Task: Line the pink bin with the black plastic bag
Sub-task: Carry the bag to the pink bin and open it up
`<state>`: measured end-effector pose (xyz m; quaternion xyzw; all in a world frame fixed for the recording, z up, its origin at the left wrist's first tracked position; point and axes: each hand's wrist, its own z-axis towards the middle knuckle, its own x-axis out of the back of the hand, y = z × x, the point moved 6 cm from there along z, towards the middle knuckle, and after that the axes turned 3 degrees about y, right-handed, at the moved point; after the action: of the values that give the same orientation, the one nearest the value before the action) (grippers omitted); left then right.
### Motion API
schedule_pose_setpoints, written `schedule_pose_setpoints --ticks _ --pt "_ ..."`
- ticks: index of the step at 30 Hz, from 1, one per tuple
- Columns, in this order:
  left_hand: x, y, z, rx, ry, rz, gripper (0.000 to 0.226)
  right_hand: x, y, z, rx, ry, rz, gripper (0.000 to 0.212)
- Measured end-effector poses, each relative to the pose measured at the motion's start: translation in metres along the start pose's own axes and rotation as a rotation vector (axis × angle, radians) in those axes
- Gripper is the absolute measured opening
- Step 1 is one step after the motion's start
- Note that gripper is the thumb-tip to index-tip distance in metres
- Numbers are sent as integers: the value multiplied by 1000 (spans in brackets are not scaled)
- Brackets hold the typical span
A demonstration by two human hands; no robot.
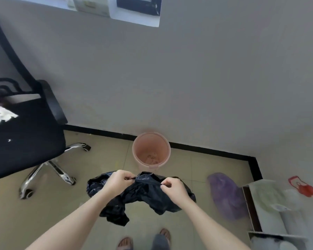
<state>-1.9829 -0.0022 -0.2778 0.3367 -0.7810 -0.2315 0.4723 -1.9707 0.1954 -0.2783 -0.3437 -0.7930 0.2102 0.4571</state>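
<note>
The pink bin (pixel 141 166) stands upright on the tiled floor against the wall, its round mouth open with a few scraps at the bottom. In front of it, I hold a crumpled black plastic bag (pixel 145 193) in the air. My left hand (pixel 118 180) pinches the bag's top edge on the left. My right hand (pixel 173 187) pinches the same edge a little to the right. The rest of the bag hangs in folds below my hands, apart from the bin.
A black office chair (pixel 25 141) with chrome legs stands at the left. A purple bag (pixel 226 193) lies on the floor at the right, beside a white shelf unit (pixel 271 202) holding plastic items. My feet (pixel 145 240) are near the bottom edge.
</note>
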Motion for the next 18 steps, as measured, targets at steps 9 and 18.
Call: schedule_pose_setpoints --ticks 9,18 --pt "-61 -58 79 56 38 294 22 -48 59 96 -18 -125 -50 33" --pt "-174 -175 217 -58 165 427 22 -142 171 240 33 28 -137 13"
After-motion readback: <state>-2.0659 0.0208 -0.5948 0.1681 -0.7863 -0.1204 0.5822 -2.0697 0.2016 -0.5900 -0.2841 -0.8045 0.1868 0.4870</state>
